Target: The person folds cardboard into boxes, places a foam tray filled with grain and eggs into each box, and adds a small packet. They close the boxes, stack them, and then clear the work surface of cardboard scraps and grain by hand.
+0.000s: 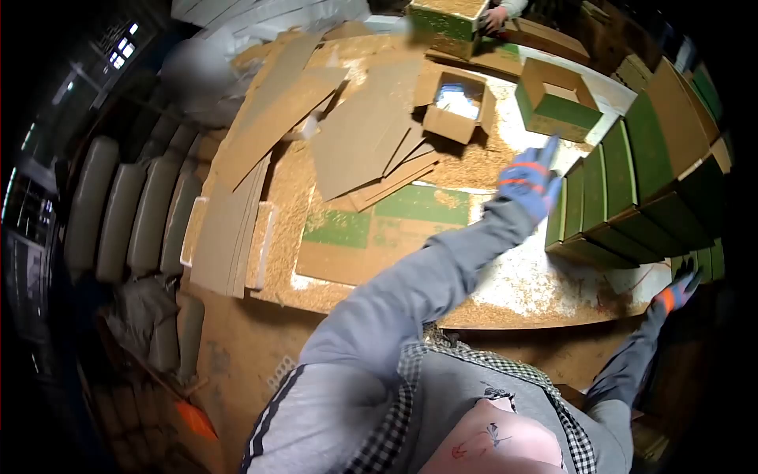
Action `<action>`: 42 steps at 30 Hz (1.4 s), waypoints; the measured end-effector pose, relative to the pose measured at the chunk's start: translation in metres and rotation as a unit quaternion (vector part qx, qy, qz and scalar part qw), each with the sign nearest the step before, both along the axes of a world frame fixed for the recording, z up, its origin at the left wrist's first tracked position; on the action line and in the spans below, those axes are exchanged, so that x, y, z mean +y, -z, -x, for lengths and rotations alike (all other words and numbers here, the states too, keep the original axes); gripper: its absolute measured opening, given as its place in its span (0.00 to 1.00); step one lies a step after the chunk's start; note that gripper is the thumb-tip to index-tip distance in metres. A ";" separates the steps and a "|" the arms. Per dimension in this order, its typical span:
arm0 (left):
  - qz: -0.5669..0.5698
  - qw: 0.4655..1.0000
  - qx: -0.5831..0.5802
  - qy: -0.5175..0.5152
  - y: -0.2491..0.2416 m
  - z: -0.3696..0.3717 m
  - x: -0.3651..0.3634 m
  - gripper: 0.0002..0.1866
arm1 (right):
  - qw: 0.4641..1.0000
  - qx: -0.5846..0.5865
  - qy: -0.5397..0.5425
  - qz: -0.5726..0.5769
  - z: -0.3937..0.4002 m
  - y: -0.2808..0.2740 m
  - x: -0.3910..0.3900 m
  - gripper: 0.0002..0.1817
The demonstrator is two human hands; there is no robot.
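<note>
My left hand, in a blue glove with orange bands, reaches over the table with its fingers stretched out and nothing in them. It is close to the left end of a row of green cardboard boxes. At the row's near right side is my right hand, also gloved, with fingers extended against or just beside some smaller green boxes. Whether it touches them is hard to tell. An open green box stands beyond my left fingertips. Left of that sits an open brown carton with something blue and white inside.
Flat cardboard sheets lie across the table, which is strewn with wood shavings. A flattened green-and-brown carton lies near its front. At the far side, another person's hand is by a shavings-topped green box. Grey sacks stand left.
</note>
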State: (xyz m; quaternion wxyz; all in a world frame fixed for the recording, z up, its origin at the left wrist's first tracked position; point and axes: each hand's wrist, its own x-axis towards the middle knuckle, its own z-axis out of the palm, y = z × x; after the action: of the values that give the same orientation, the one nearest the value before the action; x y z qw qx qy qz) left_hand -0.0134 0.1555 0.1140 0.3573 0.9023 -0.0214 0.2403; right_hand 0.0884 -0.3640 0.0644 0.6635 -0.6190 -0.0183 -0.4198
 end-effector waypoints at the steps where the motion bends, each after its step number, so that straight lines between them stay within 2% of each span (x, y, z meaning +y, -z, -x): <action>1: 0.011 0.999 -0.023 -0.039 0.051 0.030 0.054 0.39 | 0.998 0.022 0.042 -0.046 0.043 0.013 0.089 0.22; 2: -0.128 0.970 0.052 -0.201 0.109 0.071 0.100 0.41 | 0.991 0.041 0.083 -0.094 0.086 0.027 0.177 0.23; 3: -0.171 0.911 0.226 -0.300 0.150 0.117 0.148 0.47 | 0.986 0.125 0.079 0.082 0.097 0.111 0.187 0.22; 4: -0.128 0.823 0.410 -0.372 0.164 0.161 0.191 0.54 | 0.971 0.148 -0.023 0.186 0.137 0.094 0.297 0.21; 5: -0.167 0.777 0.428 -0.430 0.188 0.202 0.226 0.54 | 0.970 0.155 -0.021 0.186 0.165 0.090 0.372 0.21; 6: -0.162 0.761 0.439 -0.449 0.199 0.234 0.251 0.54 | 0.901 0.133 -0.251 0.327 0.186 0.094 0.437 0.23; 7: -0.157 0.750 0.440 -0.468 0.207 0.252 0.272 0.55 | 0.767 0.096 -0.455 0.443 0.198 0.096 0.498 0.26; 8: -0.154 0.762 0.436 -0.453 0.221 0.260 0.283 0.55 | 0.650 -0.006 -0.453 0.611 0.205 0.094 0.548 0.32; 9: -0.151 0.780 0.426 -0.433 0.229 0.261 0.292 0.55 | 0.602 -0.007 -0.458 0.654 0.219 0.114 0.592 0.40; 10: -0.082 0.801 0.436 -0.401 0.203 0.260 0.290 0.53 | 0.567 0.017 -0.493 0.659 0.242 0.154 0.619 0.46; 11: -0.067 0.813 0.407 -0.410 0.209 0.264 0.293 0.51 | 0.512 -0.039 -0.438 0.738 0.264 0.153 0.633 0.51; 12: -0.093 0.829 0.336 -0.437 0.243 0.275 0.311 0.50 | 0.509 -0.033 -0.439 0.739 0.278 0.155 0.642 0.53; 13: 0.004 0.841 0.385 -0.379 0.200 0.285 0.320 0.50 | 0.465 -0.029 -0.445 0.765 0.292 0.143 0.647 0.54; 15: -0.059 0.857 0.434 -0.270 0.181 0.314 0.334 0.47 | 0.442 -0.025 -0.433 0.785 0.310 0.127 0.648 0.52; 16: -0.059 0.869 0.420 -0.254 0.184 0.317 0.348 0.47 | 0.435 -0.038 -0.428 0.791 0.312 0.119 0.648 0.51; 18: 0.162 0.917 0.333 -0.147 0.187 0.331 0.382 0.44 | 0.408 -0.074 -0.445 0.794 0.313 0.086 0.651 0.46; 19: 0.163 0.918 0.331 -0.143 0.191 0.323 0.400 0.44 | 0.441 -0.100 -0.456 0.766 0.308 0.077 0.652 0.42; 21: 0.277 0.923 0.260 -0.067 0.195 0.289 0.424 0.40 | 0.466 -0.114 -0.498 0.722 0.290 0.043 0.662 0.40; 22: 0.169 0.920 0.338 -0.105 0.150 0.286 0.412 0.39 | 0.473 -0.104 -0.488 0.727 0.287 0.049 0.666 0.39; 23: 0.056 0.900 0.408 -0.143 0.110 0.288 0.397 0.37 | 0.451 -0.090 -0.488 0.742 0.290 0.053 0.668 0.36; 24: -0.003 0.909 0.385 -0.159 0.136 0.292 0.391 0.35 | 0.440 -0.112 -0.467 0.759 0.297 0.071 0.665 0.35; 25: -0.004 0.905 0.398 -0.152 0.144 0.298 0.390 0.36 | 0.428 -0.144 -0.440 0.776 0.300 0.091 0.662 0.34; 26: -0.025 0.936 0.318 -0.149 0.155 0.309 0.396 0.34 | 0.438 -0.149 -0.437 0.772 0.306 0.089 0.661 0.34; 27: -0.049 0.960 0.240 -0.139 0.143 0.314 0.398 0.33 | 0.435 -0.191 -0.408 0.780 0.305 0.066 0.663 0.37; 28: 0.302 0.903 0.261 -0.158 0.130 0.306 0.410 0.30 | 0.444 -0.126 -0.477 0.748 0.298 0.043 0.661 0.40; 29: 0.464 0.833 0.265 -0.144 0.096 0.293 0.403 0.28 | 0.449 -0.059 -0.542 0.708 0.285 0.007 0.666 0.42; 30: 0.609 0.735 0.257 -0.152 0.062 0.280 0.397 0.27 | 0.479 -0.027 -0.536 0.694 0.266 0.003 0.672 0.44; 31: 0.517 0.844 0.107 -0.095 0.034 0.273 0.363 0.26 | 0.567 -0.053 -0.592 0.570 0.240 -0.004 0.671 0.42; 32: 0.403 0.913 -0.049 -0.035 0.013 0.268 0.325 0.25 | 0.637 0.001 -0.610 0.471 0.227 -0.036 0.678 0.40; 33: 0.271 0.940 -0.204 0.027 0.003 0.263 0.297 0.25 | 0.600 0.290 -0.620 0.415 0.226 -0.101 0.689 0.40; 34: 0.057 0.978 -0.117 0.163 0.007 0.253 0.282 0.31 | 0.658 0.300 -0.602 0.339 0.204 -0.085 0.698 0.40; 35: -0.188 0.952 -0.092 0.222 -0.005 0.246 0.251 0.37 | 0.679 0.274 -0.575 0.365 0.171 -0.047 0.704 0.42; 37: -0.200 0.955 -0.100 0.197 0.026 0.227 0.225 0.31 | 0.700 0.240 -0.619 0.262 0.137 0.002 0.708 0.45; 39: -0.202 0.953 -0.126 0.187 0.022 0.228 0.229 0.32 | 0.674 0.335 -0.554 0.356 0.139 -0.036 0.688 0.48; 40: -0.184 0.958 -0.141 0.166 0.038 0.230 0.232 0.32 | 0.726 0.219 -0.563 0.330 0.113 0.013 0.676 0.47; 41: -0.177 0.950 -0.167 0.195 0.044 0.227 0.244 0.30 | 0.694 0.191 -0.522 0.457 0.104 0.020 0.659 0.43; 42: -0.187 0.946 -0.158 0.211 0.041 0.230 0.252 0.30 | 0.662 0.244 -0.534 0.466 0.097 0.040 0.645 0.40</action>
State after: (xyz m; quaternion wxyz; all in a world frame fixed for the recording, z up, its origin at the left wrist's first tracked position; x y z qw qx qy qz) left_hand -0.2439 0.4072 0.0730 0.2165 0.8784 -0.3120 0.2901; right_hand -0.0089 0.2809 0.0249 0.3790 -0.8116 -0.3766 0.2362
